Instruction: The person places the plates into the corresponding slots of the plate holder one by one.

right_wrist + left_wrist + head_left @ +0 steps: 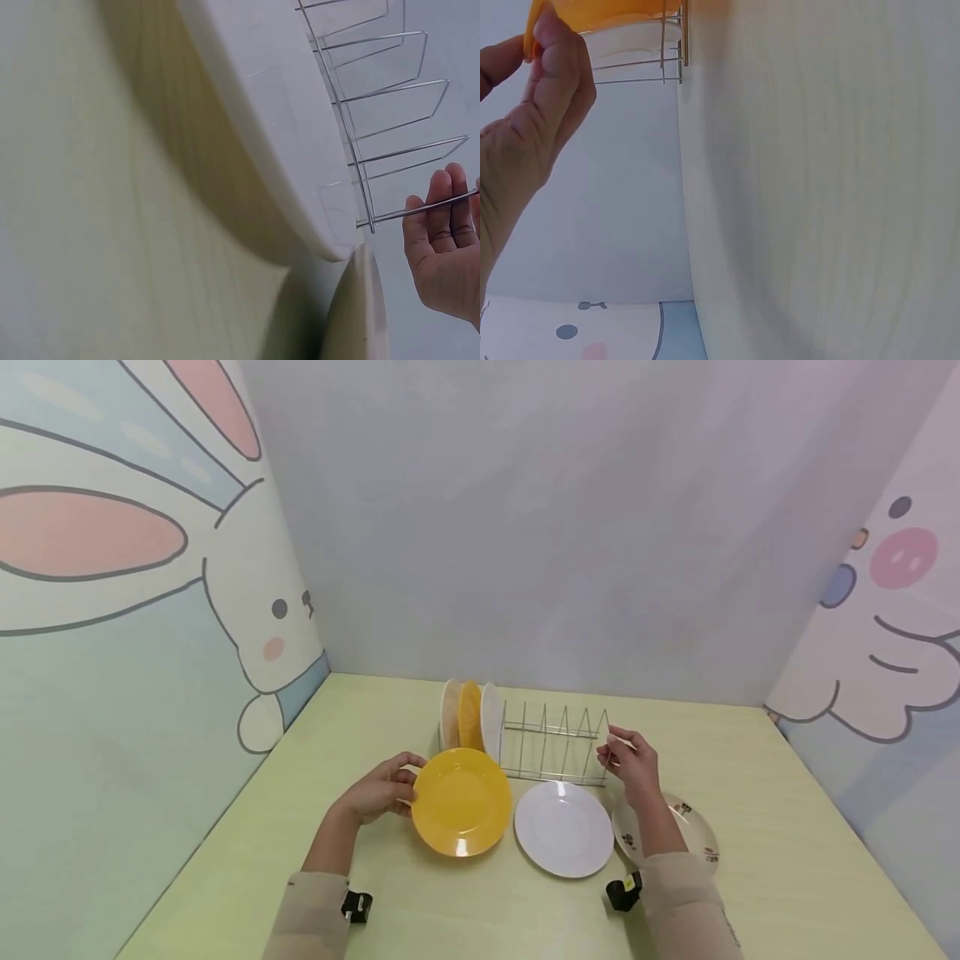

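Note:
My left hand pinches the left rim of a yellow plate between thumb and fingers. This plate is held in front of the left end of a metal wire dish rack, its face toward the head camera. On the right, my right hand grips the rack's end wire; the right wrist view shows the fingers around it. Upright in the rack's left slots stand a beige plate, another yellow plate and a white plate. Their lower parts are hidden behind the held plate.
A second white plate lies in front of the rack. To its right, a cream plate with a printed pattern lies partly under my right forearm. Behind the table rises a plain wall, with cartoon-printed panels at both sides.

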The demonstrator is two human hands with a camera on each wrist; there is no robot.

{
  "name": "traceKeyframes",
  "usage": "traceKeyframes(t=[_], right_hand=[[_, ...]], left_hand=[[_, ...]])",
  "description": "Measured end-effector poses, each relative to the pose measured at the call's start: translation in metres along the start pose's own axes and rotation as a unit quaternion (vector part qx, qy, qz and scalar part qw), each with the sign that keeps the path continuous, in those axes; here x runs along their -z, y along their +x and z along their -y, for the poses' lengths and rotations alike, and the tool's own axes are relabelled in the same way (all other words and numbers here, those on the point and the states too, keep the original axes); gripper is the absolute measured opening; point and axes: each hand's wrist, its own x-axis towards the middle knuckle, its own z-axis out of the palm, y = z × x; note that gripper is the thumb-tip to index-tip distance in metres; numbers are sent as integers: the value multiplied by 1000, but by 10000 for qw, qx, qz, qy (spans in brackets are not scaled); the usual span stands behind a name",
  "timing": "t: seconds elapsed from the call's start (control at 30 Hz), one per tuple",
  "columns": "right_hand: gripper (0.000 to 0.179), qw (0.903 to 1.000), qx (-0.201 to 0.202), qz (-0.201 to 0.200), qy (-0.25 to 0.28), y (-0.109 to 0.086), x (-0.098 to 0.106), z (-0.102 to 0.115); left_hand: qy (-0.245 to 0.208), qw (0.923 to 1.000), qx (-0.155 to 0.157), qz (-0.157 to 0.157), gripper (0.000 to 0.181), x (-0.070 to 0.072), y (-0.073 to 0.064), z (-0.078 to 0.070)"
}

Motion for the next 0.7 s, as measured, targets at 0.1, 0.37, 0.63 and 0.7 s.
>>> traceKeyframes(t=[0.1,0.37,0.63,0.7], right_hand=[[28,10000,-10,12,30,0,0,0],[27,10000,27,-37,-87,1,-1,0],[28,9999,58,-36,-131,1,-1,-1],[28,9999,75,-40,-111,1,-1,-1]], left_hand=[[-48,9998,-134,-110,40,-5,0,-2],[-252,9976,-313,-563,42,-20,4,-8],[-481,9926,-553,-963,43,-38,7,-22],[-545,9907,-611,-1083,42,-42,8,-27]])
